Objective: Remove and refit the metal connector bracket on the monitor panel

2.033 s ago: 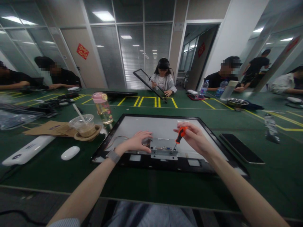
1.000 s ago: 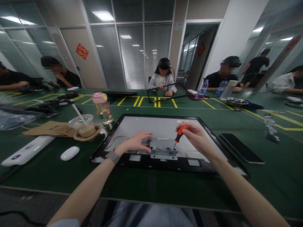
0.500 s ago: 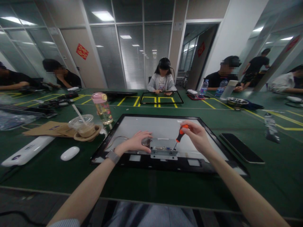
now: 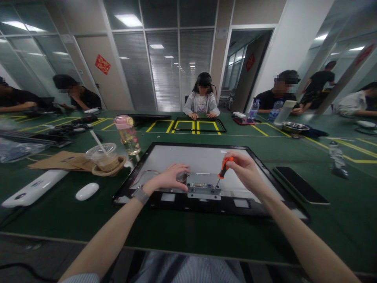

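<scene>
On the green counter [image 4: 206, 232], a flat screen [image 4: 182, 157] lies back up. The right hand [image 4: 244, 171] has its grip clamped on the orange screwdriver [image 4: 223, 169], tip still on the metal plate [image 4: 203, 188]. The left hand [image 4: 169, 177] touches the plate's end; whether its grip holds anything is hard to tell. Across, a black frame [image 4: 198, 125] now lies flat. A cup [image 4: 103, 157] holds brown drink and a straw; a bottle [image 4: 127, 135] holds yellow drink.

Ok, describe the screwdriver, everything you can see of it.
The screwdriver is small, with an orange handle banded in black, plastic by the look, and a thin dark shaft. It stands tilted, handle up and leaning right, tip down on the silver metal plate near the front edge of the opened monitor. The right hand pinches the handle's top in its fingertips. The tip's shape is too small to tell.
</scene>
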`<state>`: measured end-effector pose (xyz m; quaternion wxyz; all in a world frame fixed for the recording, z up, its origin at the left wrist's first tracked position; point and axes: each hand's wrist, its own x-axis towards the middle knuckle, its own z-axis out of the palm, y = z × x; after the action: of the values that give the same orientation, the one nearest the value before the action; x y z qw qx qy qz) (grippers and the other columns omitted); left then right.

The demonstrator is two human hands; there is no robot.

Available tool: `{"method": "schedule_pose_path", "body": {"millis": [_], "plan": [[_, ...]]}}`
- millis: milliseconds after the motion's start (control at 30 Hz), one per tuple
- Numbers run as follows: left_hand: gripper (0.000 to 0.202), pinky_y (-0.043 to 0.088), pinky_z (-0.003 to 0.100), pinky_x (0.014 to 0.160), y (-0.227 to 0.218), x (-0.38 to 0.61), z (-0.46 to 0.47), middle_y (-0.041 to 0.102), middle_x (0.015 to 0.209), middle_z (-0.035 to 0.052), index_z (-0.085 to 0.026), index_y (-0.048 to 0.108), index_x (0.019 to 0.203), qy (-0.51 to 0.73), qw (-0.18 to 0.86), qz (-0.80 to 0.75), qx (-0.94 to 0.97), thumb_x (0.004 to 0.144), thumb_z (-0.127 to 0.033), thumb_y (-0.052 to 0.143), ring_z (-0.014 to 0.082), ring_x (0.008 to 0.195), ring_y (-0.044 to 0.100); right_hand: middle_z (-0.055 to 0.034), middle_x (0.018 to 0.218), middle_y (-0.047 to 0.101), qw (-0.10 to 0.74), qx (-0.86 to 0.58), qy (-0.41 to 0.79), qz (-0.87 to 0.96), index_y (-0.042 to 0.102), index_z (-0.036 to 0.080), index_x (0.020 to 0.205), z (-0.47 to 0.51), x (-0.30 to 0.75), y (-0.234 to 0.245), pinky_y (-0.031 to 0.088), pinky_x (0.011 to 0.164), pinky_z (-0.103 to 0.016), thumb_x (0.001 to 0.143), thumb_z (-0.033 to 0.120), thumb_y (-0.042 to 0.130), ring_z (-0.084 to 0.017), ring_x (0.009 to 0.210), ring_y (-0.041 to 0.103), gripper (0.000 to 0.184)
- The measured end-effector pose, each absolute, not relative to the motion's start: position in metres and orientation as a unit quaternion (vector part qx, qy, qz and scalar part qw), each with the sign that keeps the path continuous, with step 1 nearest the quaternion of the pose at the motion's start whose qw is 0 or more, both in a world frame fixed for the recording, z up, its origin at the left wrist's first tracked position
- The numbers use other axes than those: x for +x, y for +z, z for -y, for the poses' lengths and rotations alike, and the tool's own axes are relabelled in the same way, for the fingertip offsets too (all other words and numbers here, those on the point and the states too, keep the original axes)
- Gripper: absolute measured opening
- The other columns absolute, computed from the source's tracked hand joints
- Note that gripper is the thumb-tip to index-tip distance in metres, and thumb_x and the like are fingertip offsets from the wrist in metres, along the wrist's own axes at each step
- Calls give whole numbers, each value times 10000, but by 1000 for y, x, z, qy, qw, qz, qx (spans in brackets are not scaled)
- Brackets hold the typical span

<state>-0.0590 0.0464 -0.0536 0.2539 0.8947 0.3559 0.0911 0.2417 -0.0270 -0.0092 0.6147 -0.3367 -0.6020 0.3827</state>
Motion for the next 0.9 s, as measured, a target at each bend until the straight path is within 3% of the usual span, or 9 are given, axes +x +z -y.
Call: {"method": "schedule_pose_path", "body": {"millis": [67,167,267,433,633,733,900], "plan": [[742,73,509,1257,-54,-59,-47,391,1580,66,-287,565,1333,92,255,-355,895,697,-588,801,307,1508,256,8,803,635,621,-327,380,602,744,280,791,28,241,-8,531,691,-335,697,322,848,-171,745,602,146],[741,68,516,1257,-53,-60,-47,388,1581,60,-287,564,1332,88,256,-360,893,698,-590,800,306,1512,246,-1,807,624,612,-304,414,601,733,284,775,30,239,-6,526,722,-349,764,387,799,-182,776,604,124],[757,76,515,1257,-54,-60,-47,381,1585,61,-283,556,1341,86,256,-359,893,697,-603,794,307,1515,235,-23,840,671,590,-294,461,593,747,294,863,32,240,-3,533,776,-377,824,468,738,-203,822,640,180],[755,88,508,1256,-55,-60,-48,383,1583,62,-284,556,1340,89,254,-355,895,701,-615,785,310,1509,250,-36,905,723,572,-275,503,586,745,300,949,32,240,-1,527,867,-406,864,473,699,-215,903,670,199],[758,87,511,1256,-55,-60,-48,391,1579,68,-287,558,1339,91,254,-354,895,697,-621,784,315,1510,245,-6,909,705,598,-273,475,585,768,314,864,30,240,-7,515,950,-428,774,432,804,-198,901,676,153],[752,84,506,1258,-55,-61,-48,393,1578,67,-284,561,1334,92,255,-354,895,698,-615,787,309,1510,250,-19,876,732,591,-289,475,584,771,320,957,30,241,-7,523,938,-452,801,447,777,-217,902,691,201],[757,67,519,1257,-53,-59,-47,385,1582,73,-276,558,1340,84,252,-361,894,698,-597,797,310,1508,254,-47,1107,756,584,-275,491,585,744,326,1100,31,239,-4,482,1017,-482,880,456,687,-229,999,701,262]]}}
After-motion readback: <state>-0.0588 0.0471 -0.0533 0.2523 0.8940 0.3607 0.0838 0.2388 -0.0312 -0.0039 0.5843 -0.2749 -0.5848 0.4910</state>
